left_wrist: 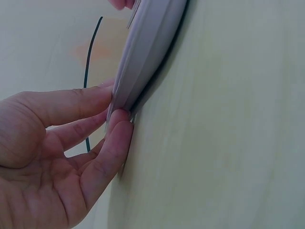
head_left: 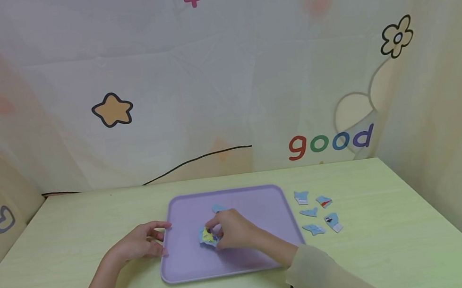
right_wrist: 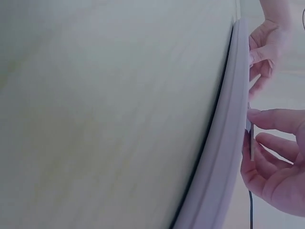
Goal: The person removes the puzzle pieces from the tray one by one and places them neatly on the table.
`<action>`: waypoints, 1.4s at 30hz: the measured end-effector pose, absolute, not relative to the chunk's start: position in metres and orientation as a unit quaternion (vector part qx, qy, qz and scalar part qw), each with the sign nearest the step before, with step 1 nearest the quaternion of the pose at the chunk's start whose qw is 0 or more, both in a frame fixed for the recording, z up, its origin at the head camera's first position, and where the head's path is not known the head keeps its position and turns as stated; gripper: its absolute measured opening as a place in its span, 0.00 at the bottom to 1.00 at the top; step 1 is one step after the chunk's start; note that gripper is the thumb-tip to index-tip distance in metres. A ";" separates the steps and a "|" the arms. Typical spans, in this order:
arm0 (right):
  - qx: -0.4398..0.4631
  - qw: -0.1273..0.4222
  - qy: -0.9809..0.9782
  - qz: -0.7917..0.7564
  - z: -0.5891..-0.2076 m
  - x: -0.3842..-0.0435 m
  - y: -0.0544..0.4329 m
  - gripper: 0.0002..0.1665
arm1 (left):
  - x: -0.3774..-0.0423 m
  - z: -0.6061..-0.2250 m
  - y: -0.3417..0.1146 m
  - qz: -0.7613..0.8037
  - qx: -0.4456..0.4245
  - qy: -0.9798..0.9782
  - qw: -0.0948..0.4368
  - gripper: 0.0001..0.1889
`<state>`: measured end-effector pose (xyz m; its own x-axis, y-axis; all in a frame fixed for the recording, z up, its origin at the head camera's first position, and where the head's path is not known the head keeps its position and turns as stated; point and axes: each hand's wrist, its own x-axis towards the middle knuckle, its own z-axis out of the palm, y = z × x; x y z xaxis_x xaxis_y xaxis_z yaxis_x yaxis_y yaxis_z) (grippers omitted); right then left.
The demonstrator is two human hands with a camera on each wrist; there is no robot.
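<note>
A light purple tray point(head_left: 261, 259) lies on the table. On it sits a light-blue and yellow patch of jigsaw puzzle pieces point(head_left: 207, 236), partly covered by my right hand point(head_left: 237, 229). The right thumb and fingers pinch a thin puzzle piece point(right_wrist: 251, 143) at the tray surface; its picture is mostly hidden. Just beyond that hand, another light-blue piece point(head_left: 219, 207) shows on the tray. My left hand point(head_left: 141, 242) holds the tray's left edge, its fingertips point(left_wrist: 121, 119) against the rim in the left wrist view.
Several loose light-blue puzzle pieces point(head_left: 308, 212) lie on the table point(head_left: 380, 250) just right of the tray. A printed cloth backdrop point(head_left: 225, 92) rises behind the table, and cloth walls stand at both sides.
</note>
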<state>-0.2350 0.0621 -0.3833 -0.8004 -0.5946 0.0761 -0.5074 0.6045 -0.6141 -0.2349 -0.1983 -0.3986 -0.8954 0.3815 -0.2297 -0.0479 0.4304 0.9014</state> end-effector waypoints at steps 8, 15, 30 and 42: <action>-0.304 0.075 0.886 -0.342 -0.381 -0.235 0.081 0.27 | -0.235 -0.398 -0.198 0.520 0.101 0.824 0.204 0.33; -0.308 0.076 0.876 -0.365 -0.380 -0.234 0.095 0.26 | -0.235 -0.398 -0.199 0.521 0.100 0.822 0.206 0.34; -0.326 0.045 0.874 -0.358 -0.371 -0.232 0.129 0.25 | -0.235 -0.400 -0.199 0.514 0.104 0.827 0.204 0.33; -0.285 0.032 0.892 -0.351 -0.368 -0.235 0.175 0.24 | -0.235 -0.400 -0.199 0.513 0.110 0.827 0.200 0.34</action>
